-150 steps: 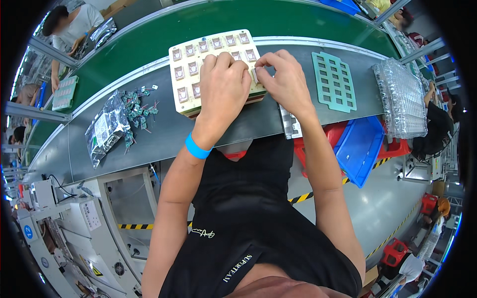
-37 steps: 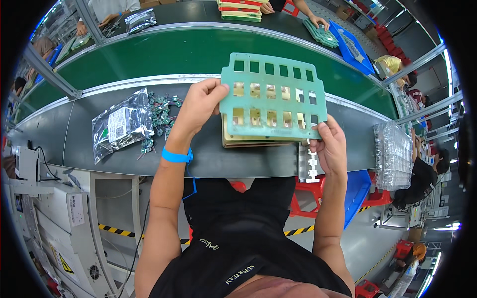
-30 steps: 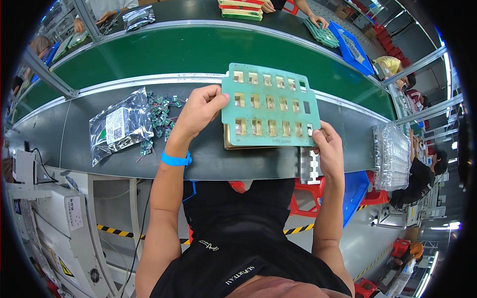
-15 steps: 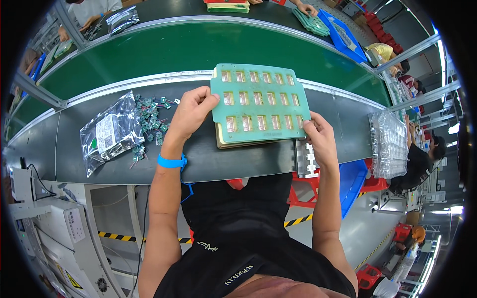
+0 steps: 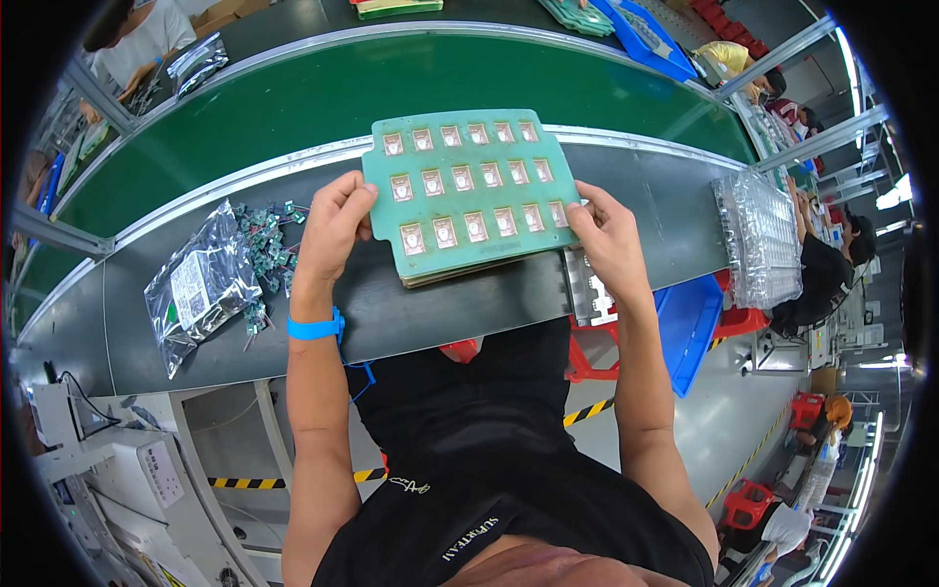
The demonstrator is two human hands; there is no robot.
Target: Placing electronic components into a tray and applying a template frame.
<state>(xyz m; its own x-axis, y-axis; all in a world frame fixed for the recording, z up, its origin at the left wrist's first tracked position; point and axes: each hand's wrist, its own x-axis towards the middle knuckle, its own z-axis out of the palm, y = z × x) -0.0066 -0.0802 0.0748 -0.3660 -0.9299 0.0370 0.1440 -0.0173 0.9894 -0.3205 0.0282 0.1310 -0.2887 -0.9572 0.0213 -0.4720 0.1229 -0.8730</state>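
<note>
A green fixture plate (image 5: 460, 155) with three rows of rectangular openings is held between my two hands above the dark bench. Small pale parts show inside the openings. My left hand (image 5: 335, 223) pinches its left edge, thumb against the rim. At the opposite edge, my right hand (image 5: 608, 232) grips it with the thumb on top. Under the plate's near edge, more layers of a stack (image 5: 469, 273) show. A blue wrist strap (image 5: 316, 326) circles my left wrist. Beneath my right hand, a metal piece with white cutouts (image 5: 590, 293) lies at the bench edge.
On the left lie a silver antistatic bag (image 5: 201, 289) and a heap of small green circuit boards (image 5: 266, 249) with wires. Stacked clear plastic trays (image 5: 758, 240) stand at right. A green conveyor belt (image 5: 323, 98) runs beyond the bench (image 5: 675, 210). A blue bin (image 5: 690, 328) sits below.
The plate and both hands appear further left, and the whole view has shifted too. The plate's openings now show the pale parts more plainly. Both hands keep their hold.
</note>
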